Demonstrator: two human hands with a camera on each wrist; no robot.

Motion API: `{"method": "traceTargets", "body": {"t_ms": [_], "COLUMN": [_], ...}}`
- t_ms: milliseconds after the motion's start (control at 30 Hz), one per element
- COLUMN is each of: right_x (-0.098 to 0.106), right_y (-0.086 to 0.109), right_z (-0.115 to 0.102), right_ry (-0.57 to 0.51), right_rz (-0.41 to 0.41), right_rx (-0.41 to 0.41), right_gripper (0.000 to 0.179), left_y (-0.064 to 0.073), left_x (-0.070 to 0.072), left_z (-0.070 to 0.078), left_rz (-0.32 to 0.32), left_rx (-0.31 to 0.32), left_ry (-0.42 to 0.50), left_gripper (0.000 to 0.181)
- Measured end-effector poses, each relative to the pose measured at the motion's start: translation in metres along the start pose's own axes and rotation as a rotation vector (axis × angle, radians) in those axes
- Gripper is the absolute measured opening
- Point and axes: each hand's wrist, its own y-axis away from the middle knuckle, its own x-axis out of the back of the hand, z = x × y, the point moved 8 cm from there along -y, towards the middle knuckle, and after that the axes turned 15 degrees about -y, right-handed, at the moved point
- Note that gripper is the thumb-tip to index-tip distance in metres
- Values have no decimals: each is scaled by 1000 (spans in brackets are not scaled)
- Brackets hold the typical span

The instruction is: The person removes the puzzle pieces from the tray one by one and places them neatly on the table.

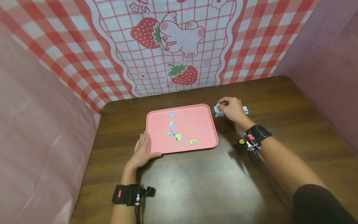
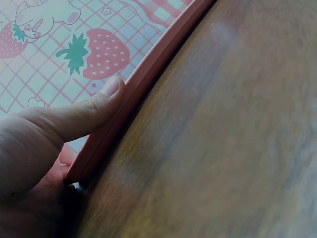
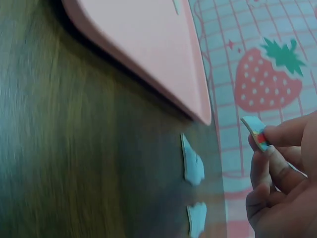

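Note:
A pink tray (image 1: 201,124) lies on the wooden table, with several irregular light-blue and yellow pieces on it, like puzzle pieces; a yellow piece (image 1: 193,142) is near its front edge. My left hand (image 1: 142,153) spreads around the tray's front left corner, its thumb (image 2: 101,101) against the rim. To the right of the tray, my right hand (image 1: 232,109) pinches a small puzzle piece (image 3: 253,125) between thumb and fingers, a red patch showing on it. Below that hand in the right wrist view lie pale blue pieces, one (image 3: 193,167) nearer the tray and another (image 3: 197,219) farther off.
Another small piece (image 1: 245,109) lies on the table right of my right hand. A red-and-white strawberry cloth (image 1: 181,40) hangs behind the table's back edge. Pink cloth (image 1: 42,140) covers the left side, with more cloth at the right.

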Motion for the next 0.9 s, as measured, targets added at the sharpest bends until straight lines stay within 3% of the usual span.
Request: {"method": "traceTargets", "body": {"t_ms": [200,900], "right_x": [26,95], "right_y": [1,10], "right_z": [12,45], "right_ry": [-29,78], "right_rz": [13,115], "right_rx": [-41,-82], "right_gripper": [16,18], "left_y": [0,0], "left_x": [1,-2], "left_z": [1,1], "left_rz": [1,-5], "left_rx": [5,14], "left_ry": [-2,-15], "left_gripper": [123,122]}}
